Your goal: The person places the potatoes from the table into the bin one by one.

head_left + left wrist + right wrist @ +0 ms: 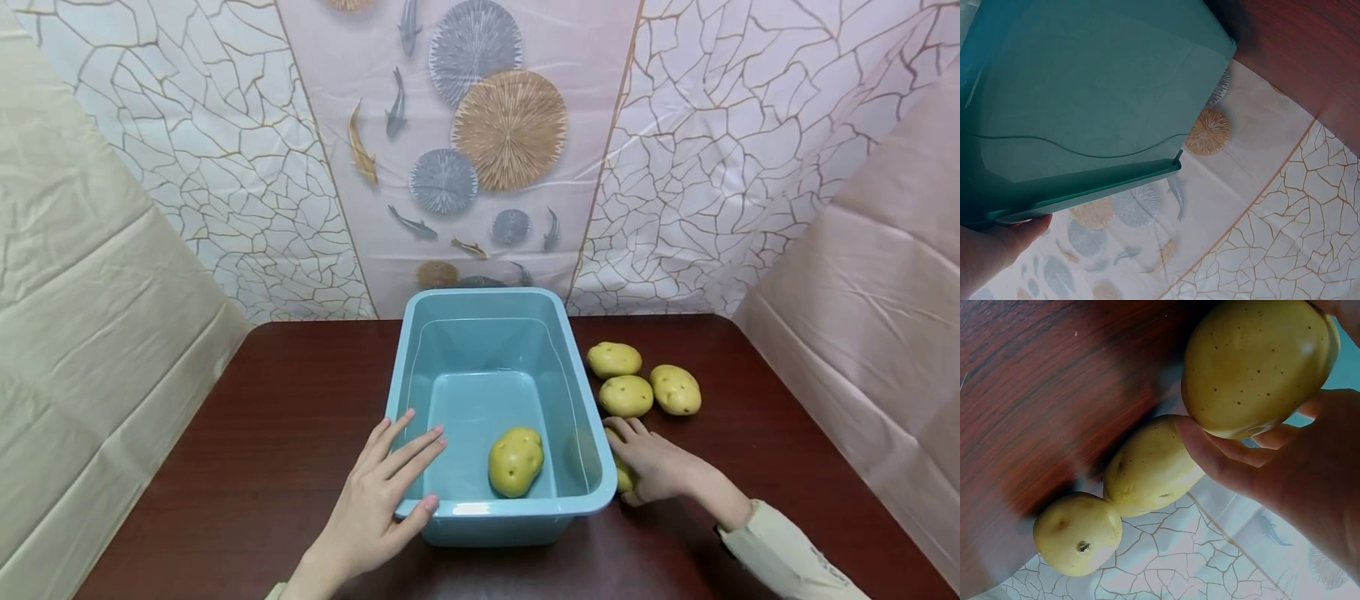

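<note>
A light blue plastic basin [517,507] stands on the table with one yellow potato [516,462] lying inside, near its front. Spread and fairly straight, the fingers of my left hand [371,496] rest over the basin's front left rim. Just outside the right wall, my right hand [660,462] grips another potato [1260,369], its fingers curled round it. In the head view that held potato is mostly hidden behind the hand and the rim. Beyond the right hand lie three more potatoes, the closest one [626,396] near the basin wall.
The dark red-brown table [300,417] has rounded far corners. A patterned cloth [675,167] with fish and round motifs hangs behind it. Plain beige cloth [90,333] slopes up along the left side, and similar cloth borders the right.
</note>
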`<state>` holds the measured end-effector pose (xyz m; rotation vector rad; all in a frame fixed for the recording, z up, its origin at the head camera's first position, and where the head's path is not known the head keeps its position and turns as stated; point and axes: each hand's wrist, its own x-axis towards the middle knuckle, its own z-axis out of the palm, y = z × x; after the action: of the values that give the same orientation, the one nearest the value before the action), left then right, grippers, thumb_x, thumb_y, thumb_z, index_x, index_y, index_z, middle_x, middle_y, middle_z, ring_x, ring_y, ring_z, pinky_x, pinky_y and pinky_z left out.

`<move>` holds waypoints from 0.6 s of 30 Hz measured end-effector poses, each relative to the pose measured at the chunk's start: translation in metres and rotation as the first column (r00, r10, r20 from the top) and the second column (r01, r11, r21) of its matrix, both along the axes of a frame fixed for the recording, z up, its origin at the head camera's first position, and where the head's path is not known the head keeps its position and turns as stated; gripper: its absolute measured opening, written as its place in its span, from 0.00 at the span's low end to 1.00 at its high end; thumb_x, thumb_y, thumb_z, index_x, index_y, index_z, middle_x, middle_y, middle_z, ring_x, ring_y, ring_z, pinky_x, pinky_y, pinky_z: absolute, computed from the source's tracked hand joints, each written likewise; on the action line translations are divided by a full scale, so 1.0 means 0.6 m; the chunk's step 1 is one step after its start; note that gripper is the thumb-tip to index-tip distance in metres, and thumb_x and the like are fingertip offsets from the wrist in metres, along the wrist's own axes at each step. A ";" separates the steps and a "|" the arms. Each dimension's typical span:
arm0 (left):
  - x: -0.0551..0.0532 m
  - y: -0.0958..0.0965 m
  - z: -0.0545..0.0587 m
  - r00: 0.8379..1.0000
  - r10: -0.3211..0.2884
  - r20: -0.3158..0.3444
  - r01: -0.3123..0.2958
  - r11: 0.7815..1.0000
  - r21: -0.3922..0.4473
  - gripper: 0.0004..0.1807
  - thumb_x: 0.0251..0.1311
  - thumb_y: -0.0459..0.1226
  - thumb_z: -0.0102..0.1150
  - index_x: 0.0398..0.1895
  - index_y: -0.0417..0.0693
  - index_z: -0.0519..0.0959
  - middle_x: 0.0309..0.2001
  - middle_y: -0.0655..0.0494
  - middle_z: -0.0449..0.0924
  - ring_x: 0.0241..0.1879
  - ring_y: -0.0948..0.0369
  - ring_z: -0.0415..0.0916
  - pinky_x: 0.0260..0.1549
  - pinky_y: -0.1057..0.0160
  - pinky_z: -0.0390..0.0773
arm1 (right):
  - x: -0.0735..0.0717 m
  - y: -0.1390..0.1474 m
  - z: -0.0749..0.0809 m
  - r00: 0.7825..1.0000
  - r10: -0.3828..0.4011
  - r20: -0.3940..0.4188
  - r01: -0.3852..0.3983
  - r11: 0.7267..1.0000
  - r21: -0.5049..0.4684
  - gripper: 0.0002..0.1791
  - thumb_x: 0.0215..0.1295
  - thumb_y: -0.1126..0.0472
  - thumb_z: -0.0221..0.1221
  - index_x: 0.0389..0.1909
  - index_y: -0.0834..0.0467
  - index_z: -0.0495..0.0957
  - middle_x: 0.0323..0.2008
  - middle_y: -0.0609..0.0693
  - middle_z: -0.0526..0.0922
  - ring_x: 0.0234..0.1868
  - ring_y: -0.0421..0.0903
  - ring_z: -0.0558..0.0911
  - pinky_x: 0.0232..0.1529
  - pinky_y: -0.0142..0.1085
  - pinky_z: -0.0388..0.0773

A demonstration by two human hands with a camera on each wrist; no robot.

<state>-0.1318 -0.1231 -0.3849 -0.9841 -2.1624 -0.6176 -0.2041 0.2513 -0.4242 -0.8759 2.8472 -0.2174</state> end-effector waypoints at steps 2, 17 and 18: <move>0.000 0.000 0.000 1.000 0.001 -0.003 -0.001 1.000 0.001 0.24 0.64 0.50 0.38 0.57 0.49 0.70 0.56 0.54 0.73 0.65 0.52 0.56 0.66 0.55 0.46 | -0.001 0.000 0.000 1.000 0.005 -0.009 -0.005 1.000 -0.006 0.45 0.28 0.59 0.70 0.56 0.56 0.64 0.55 0.56 0.64 0.54 0.56 0.65 0.42 0.52 0.70; 0.000 0.000 0.000 1.000 0.001 -0.004 -0.001 1.000 0.003 0.24 0.64 0.50 0.38 0.57 0.49 0.70 0.55 0.53 0.73 0.65 0.52 0.56 0.66 0.54 0.47 | -0.004 0.001 -0.003 0.997 0.047 -0.069 -0.047 0.999 0.000 0.45 0.26 0.56 0.70 0.54 0.58 0.66 0.52 0.57 0.67 0.51 0.55 0.67 0.39 0.48 0.71; 0.000 0.000 0.000 1.000 0.001 -0.003 -0.001 1.000 0.003 0.24 0.64 0.50 0.38 0.57 0.49 0.70 0.56 0.53 0.73 0.65 0.52 0.56 0.66 0.54 0.47 | -0.004 0.001 -0.003 0.997 0.046 -0.069 -0.046 0.999 -0.002 0.45 0.26 0.57 0.70 0.54 0.58 0.66 0.52 0.57 0.67 0.51 0.55 0.67 0.39 0.49 0.71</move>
<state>-0.1320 -0.1233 -0.3848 -0.9816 -2.1592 -0.6182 -0.2066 0.2520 -0.4261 -0.9672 2.8862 -0.1907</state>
